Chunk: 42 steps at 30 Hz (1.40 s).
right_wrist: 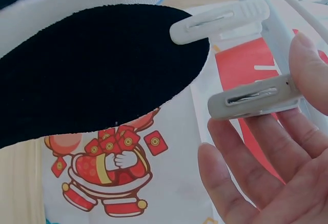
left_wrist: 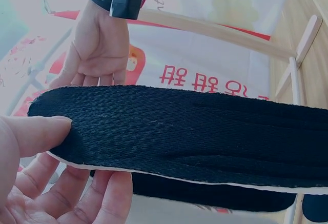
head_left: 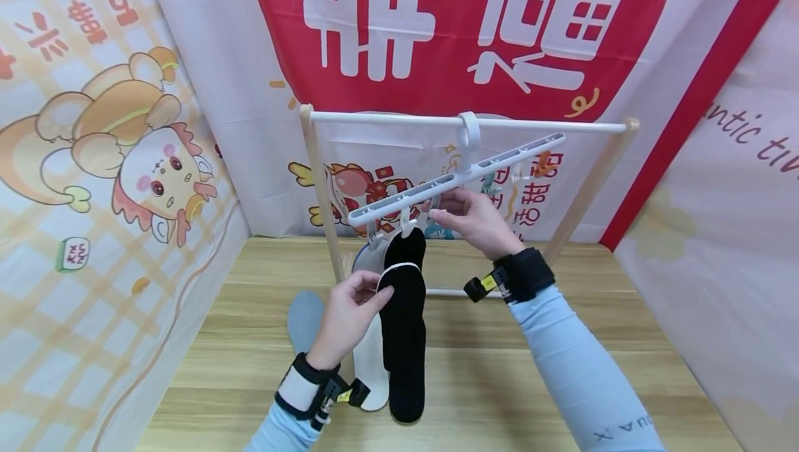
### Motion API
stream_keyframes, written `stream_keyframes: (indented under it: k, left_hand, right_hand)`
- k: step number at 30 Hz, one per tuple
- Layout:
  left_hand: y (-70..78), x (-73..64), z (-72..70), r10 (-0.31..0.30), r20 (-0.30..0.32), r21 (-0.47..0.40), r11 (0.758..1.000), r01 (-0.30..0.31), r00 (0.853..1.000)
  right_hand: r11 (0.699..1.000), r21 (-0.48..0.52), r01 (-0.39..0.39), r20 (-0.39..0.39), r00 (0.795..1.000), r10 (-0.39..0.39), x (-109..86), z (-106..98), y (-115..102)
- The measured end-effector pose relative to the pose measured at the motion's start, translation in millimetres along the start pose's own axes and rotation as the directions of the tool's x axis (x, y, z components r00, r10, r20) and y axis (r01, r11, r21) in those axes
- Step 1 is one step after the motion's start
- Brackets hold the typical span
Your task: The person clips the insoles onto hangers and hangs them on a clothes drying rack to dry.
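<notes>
My left hand [head_left: 348,315] pinches one end of a black insole [left_wrist: 169,131] with a white edge, thumb on the black face and fingers behind. My right hand [head_left: 476,222] holds a white clip [right_wrist: 256,98] under the clip hanger [head_left: 390,204], thumb near the clip's tail and fingers beneath. In the right wrist view that clip has nothing in its jaws. Beside it, another clip [right_wrist: 220,21] grips the end of a second black insole [right_wrist: 102,75]. A white insole [head_left: 370,362] hangs at the hanger's lower left end, partly hidden by the black ones and my left hand.
The hanger's hook [head_left: 469,132] goes over the white top bar [head_left: 387,118] of a small wooden-legged rack and the hanger tilts. A grey insole [head_left: 305,320] lies on the wood-grain table [head_left: 250,369], left of the rack. Printed cloths [head_left: 262,181] enclose the table's back and sides.
</notes>
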<state>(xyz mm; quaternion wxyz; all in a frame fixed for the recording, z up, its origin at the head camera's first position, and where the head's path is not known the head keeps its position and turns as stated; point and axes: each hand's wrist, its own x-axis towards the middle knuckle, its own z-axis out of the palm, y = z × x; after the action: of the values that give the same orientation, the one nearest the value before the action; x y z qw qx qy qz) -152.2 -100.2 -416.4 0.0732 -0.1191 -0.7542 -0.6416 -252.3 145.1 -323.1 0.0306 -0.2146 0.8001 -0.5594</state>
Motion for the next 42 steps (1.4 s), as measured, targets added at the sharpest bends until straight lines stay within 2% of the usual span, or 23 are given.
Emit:
stream_keyframes:
  k: [9, 17, 24, 32, 42]
  left_hand:
    - [-8.1, 11.8, 1.6, -0.007, -0.030, 0.016, 1.000, 0.008, 1.000]
    - [-8.9, 24.3, 11.8, 0.016, -0.039, 0.046, 0.999, -0.014, 0.999]
    - [-13.7, 38.7, 21.3, 0.061, -0.043, 0.064, 0.996, -0.058, 0.997]
    - [-13.2, 48.0, 23.9, 0.044, -0.060, 0.059, 0.997, -0.040, 0.997]
    - [-14.0, 54.7, 28.0, 0.049, -0.058, 0.078, 0.996, -0.045, 0.997]
  right_hand:
    - [0.999, 0.049, -0.022, -0.061, 0.998, 0.025, 0.9, 9, -1]
    - [0.998, 0.055, -0.042, -0.101, 0.994, 0.048, 1.7, 15, -4]
    - [0.996, 0.081, -0.023, -0.139, 0.990, 0.034, -0.2, 19, -6]
    - [0.995, 0.094, 0.019, -0.177, 0.984, -0.002, -1.2, 24, -6]
    - [0.996, 0.089, 0.004, -0.187, 0.982, 0.012, 0.5, 27, -7]
